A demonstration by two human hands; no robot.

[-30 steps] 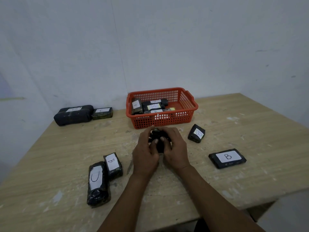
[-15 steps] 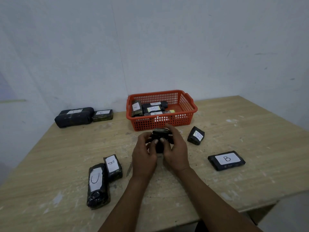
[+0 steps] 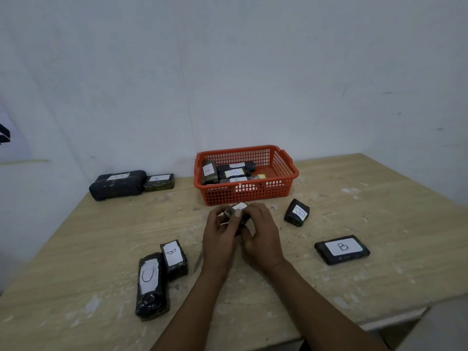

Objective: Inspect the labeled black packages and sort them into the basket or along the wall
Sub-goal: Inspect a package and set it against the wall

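Right now both hands hold one small black package [image 3: 234,214] up over the table [image 3: 329,287]. The left hand [image 3: 219,236] and the right hand [image 3: 262,239] curl their fingers round it, white label on top. Just past the fingertips sits the orange basket [image 3: 247,193], very close. Bare table lies between the right hand and the flat B package [image 3: 342,249]. Two packages [image 3: 162,272] lie left of the left hand.
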